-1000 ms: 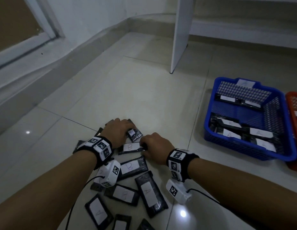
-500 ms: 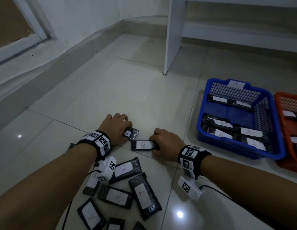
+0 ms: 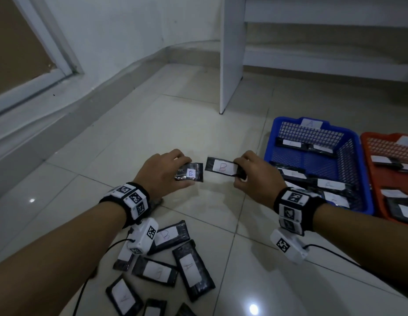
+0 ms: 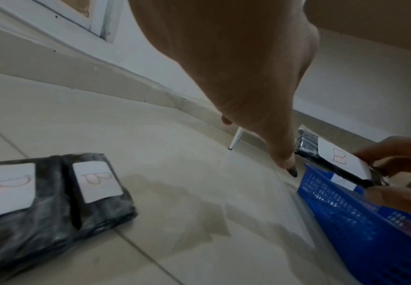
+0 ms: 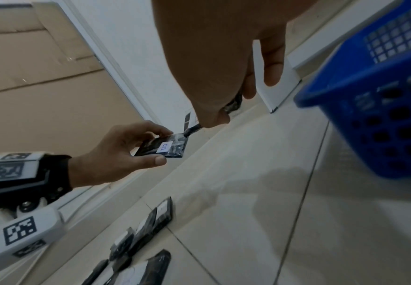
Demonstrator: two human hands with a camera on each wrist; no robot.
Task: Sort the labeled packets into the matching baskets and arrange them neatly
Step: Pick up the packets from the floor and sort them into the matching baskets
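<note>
Left of the blue basket (image 3: 318,160), left hand (image 3: 160,173) pinches a small B packet (image 3: 190,172), right hand (image 3: 255,176) a longer B packet (image 3: 222,167).

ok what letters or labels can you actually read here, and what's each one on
"B": small packet gripped by the left hand.
"B": longer packet pinched by the right hand.
"B": floor packet below the left wrist.
"A": floor packet.
"A": tag on the blue basket.
Orange basket tag and the labels on the packets inside both baskets: too blurred.
</note>
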